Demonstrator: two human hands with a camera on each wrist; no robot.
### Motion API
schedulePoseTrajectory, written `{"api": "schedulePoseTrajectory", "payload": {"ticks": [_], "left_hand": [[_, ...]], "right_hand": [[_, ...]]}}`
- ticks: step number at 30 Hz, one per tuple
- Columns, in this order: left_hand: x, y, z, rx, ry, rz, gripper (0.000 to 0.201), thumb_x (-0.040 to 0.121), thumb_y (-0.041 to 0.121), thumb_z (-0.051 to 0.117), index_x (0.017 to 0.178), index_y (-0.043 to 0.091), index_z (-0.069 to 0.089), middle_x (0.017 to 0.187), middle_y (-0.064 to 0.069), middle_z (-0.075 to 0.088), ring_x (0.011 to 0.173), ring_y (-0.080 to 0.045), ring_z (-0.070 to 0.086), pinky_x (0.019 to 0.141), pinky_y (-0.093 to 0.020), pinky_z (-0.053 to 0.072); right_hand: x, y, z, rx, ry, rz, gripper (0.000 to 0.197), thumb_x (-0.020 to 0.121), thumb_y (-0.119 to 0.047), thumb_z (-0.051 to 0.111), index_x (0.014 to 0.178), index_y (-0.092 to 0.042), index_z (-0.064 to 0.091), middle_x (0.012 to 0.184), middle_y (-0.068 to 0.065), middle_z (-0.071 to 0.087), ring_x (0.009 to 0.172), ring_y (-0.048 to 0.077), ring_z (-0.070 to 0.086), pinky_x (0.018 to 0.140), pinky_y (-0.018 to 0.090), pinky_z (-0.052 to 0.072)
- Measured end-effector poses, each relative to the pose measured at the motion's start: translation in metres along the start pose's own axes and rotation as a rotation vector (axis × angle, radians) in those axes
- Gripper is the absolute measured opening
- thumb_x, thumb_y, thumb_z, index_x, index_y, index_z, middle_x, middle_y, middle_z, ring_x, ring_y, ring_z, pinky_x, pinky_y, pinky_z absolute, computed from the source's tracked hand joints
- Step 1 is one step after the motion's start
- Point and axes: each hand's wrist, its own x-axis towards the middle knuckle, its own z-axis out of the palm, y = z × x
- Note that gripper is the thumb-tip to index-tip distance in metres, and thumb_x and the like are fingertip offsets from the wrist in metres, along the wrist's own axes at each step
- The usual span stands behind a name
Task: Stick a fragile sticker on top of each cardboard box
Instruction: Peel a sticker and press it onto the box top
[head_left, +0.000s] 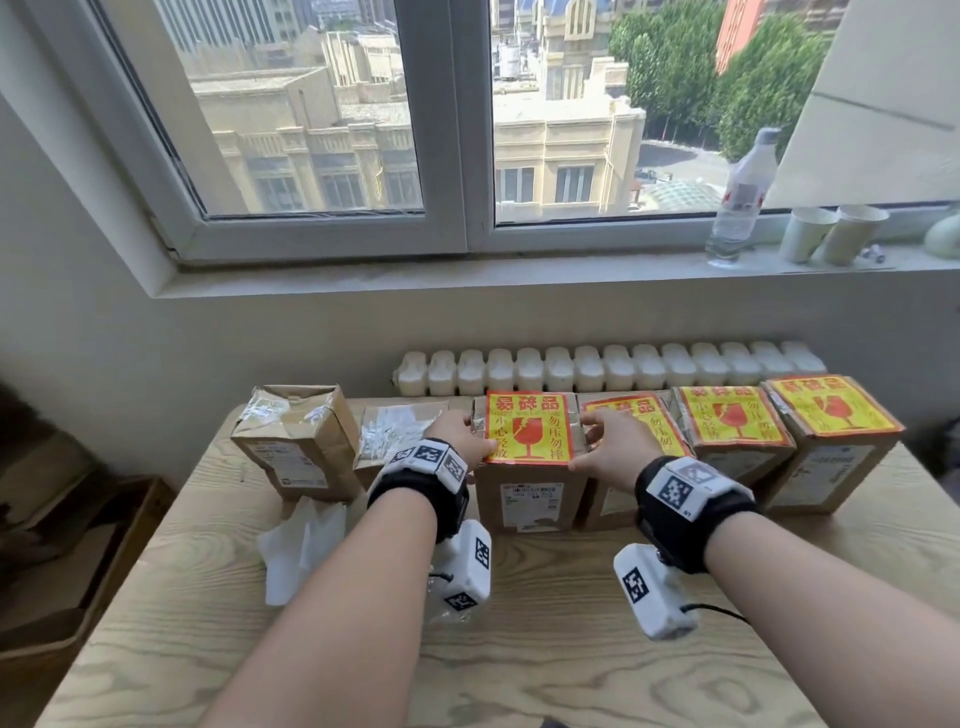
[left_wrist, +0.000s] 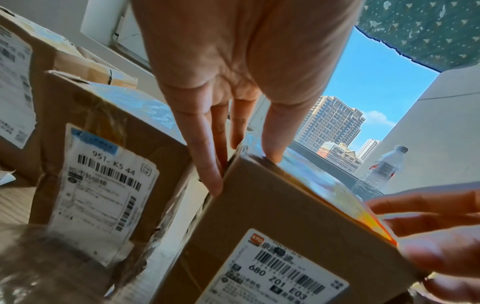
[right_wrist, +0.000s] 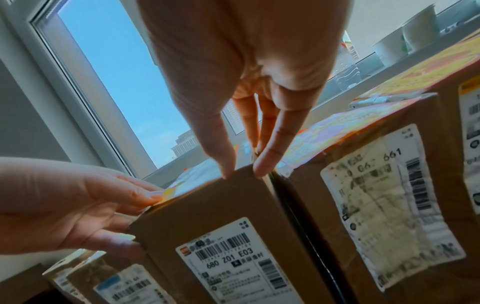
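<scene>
Six cardboard boxes stand in a row along the far edge of the wooden bench (head_left: 519, 649), below a window sill.

The middle box (head_left: 527, 491) carries a yellow and red fragile sticker (head_left: 529, 427) flat on its top face. Both hands work at this box.

- The left hand (head_left: 457, 434) is at the box's left top edge. Its fingers (left_wrist: 207, 152) are extended, with tips lying on the sticker's near left corner and down the box's left side.
- The right hand (head_left: 615, 441) is at the right top edge. Its fingers (right_wrist: 272, 144) are straight, with one tip on the top face and others reaching into the gap beside the neighbouring box.
- Neither hand is closed around anything.

Three boxes to the right (head_left: 737, 436) already bear the same sticker on top. Two boxes to the left (head_left: 296, 441) have bare, taped tops.

Crumpled white backing paper (head_left: 298, 545) lies on the bench in front of the leftmost box. A water bottle (head_left: 740, 200) and paper cups (head_left: 831, 234) stand on the sill.
</scene>
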Motion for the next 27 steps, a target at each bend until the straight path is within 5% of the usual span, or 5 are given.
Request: {"api": "schedulePoseTrajectory", "payload": {"ticks": [6, 10, 14, 20, 27], "left_hand": [[0.005, 0.001, 0.002, 0.053, 0.043, 0.005, 0.04, 0.087, 0.034, 0.066, 0.12, 0.012, 0.06, 0.114, -0.01, 0.067, 0.102, -0.026, 0.064, 0.086, -0.033, 0.053], [-0.001, 0.001, 0.003, 0.014, 0.121, 0.007, 0.011, 0.089, 0.029, 0.064, 0.094, 0.02, 0.058, 0.092, -0.002, 0.063, 0.098, -0.024, 0.061, 0.088, -0.035, 0.051], [-0.012, 0.0, -0.002, -0.037, 0.19, -0.003, 0.047, 0.089, 0.028, 0.063, 0.133, 0.018, 0.051, 0.128, -0.005, 0.061, 0.115, -0.023, 0.059, 0.095, -0.035, 0.05], [-0.045, -0.022, -0.011, -0.117, 0.298, -0.032, 0.033, 0.089, 0.021, 0.058, 0.122, 0.02, 0.06, 0.121, -0.005, 0.066, 0.111, -0.023, 0.06, 0.094, -0.029, 0.048], [-0.085, -0.069, -0.015, -0.175, 0.375, -0.132, 0.029, 0.087, 0.018, 0.061, 0.115, 0.017, 0.066, 0.116, -0.003, 0.068, 0.109, -0.022, 0.062, 0.096, -0.03, 0.048]], "right_hand": [[0.005, 0.0, 0.005, -0.023, 0.062, 0.01, 0.052, 0.08, -0.02, 0.075, 0.128, -0.015, 0.055, 0.113, 0.002, 0.065, 0.092, 0.014, 0.059, 0.075, 0.024, 0.051], [0.0, 0.001, 0.005, -0.015, 0.093, -0.026, 0.052, 0.081, -0.021, 0.073, 0.129, -0.017, 0.055, 0.119, 0.004, 0.062, 0.097, 0.016, 0.059, 0.076, 0.024, 0.049], [-0.007, 0.0, 0.0, 0.006, 0.161, -0.087, 0.036, 0.085, -0.022, 0.066, 0.121, -0.019, 0.06, 0.12, 0.003, 0.06, 0.1, 0.017, 0.059, 0.082, 0.028, 0.05], [-0.024, -0.006, 0.007, 0.093, 0.137, -0.167, 0.022, 0.087, -0.018, 0.064, 0.11, -0.02, 0.064, 0.104, 0.0, 0.064, 0.09, 0.013, 0.059, 0.073, 0.023, 0.048], [-0.052, -0.014, 0.041, 0.15, 0.031, -0.251, 0.018, 0.088, -0.015, 0.063, 0.105, -0.021, 0.065, 0.095, -0.003, 0.065, 0.092, 0.013, 0.062, 0.082, 0.028, 0.053]]}}
